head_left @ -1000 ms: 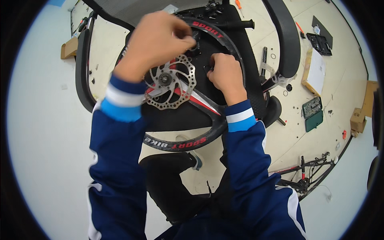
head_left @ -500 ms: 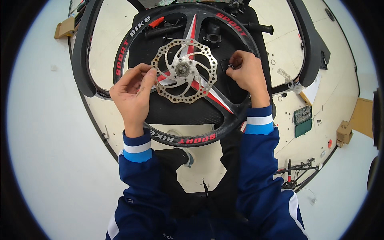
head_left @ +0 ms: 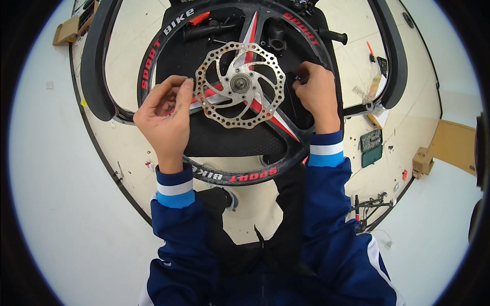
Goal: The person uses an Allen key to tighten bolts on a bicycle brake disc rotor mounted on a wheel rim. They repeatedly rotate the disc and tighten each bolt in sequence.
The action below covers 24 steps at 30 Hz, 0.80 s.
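Observation:
A bicycle wheel (head_left: 148, 66) with a black rim and red-and-silver spokes lies flat on the black seat of a chair. On its hub sits a silver brake disc (head_left: 279, 97) with a scalloped, drilled edge. My left hand (head_left: 166, 120) is beside the disc's left edge, thumb and forefinger pinched together; whatever they hold is too small to make out. To the right of the disc, my right hand (head_left: 317, 94) hovers over the wheel with its fingers curled. A small dark bit shows at those fingertips, its kind unclear.
Black armrests (head_left: 96, 76) rise on both sides. Dark bike parts (head_left: 276, 41) and a red-orange piece (head_left: 200, 19) lie within the rim. On the floor at right are a green case (head_left: 371, 148), a cardboard box (head_left: 422, 161) and a bike frame (head_left: 372, 209).
The view has shifted a little, so the wheel and disc appear slightly higher, the disc further right. My left fingers are a little farther from the disc's edge. Both hands stay closed.

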### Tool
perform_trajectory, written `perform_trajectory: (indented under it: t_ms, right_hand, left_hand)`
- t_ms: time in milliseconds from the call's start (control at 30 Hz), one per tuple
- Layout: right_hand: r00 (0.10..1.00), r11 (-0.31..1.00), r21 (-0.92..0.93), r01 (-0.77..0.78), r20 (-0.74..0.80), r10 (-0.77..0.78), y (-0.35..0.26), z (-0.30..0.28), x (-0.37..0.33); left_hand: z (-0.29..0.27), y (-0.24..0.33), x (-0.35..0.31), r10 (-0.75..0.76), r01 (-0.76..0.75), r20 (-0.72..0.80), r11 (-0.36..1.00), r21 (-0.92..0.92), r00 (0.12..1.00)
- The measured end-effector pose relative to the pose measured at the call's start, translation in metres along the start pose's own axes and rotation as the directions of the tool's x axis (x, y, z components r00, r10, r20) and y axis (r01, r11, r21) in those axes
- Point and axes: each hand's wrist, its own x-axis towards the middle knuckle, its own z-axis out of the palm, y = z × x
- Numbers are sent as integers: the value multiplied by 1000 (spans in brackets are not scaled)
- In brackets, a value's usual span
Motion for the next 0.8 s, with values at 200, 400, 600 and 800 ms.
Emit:
perform_trajectory:
  t_ms: [200,400,600,800]
  right_hand:
    - [998,999,-19,-46,41,46,-7,-10,-3]
    - [1000,998,-53,-18,3,18,-5,-9,-9]
    - [994,997,-29,-73,74,75,-21,-17,-8]
    - [970,990,-92,-111,208,128,-9,-1,-14]
  left_hand:
    - [-6,-2,0,56,-62,73,995,82,996]
    - [5,5,-2,65,-60,82,996,-61,995]
    - [7,2,-7,-11,13,188,1000,-11,982]
    - [13,9,-6,-70,82,130,992,-92,989]
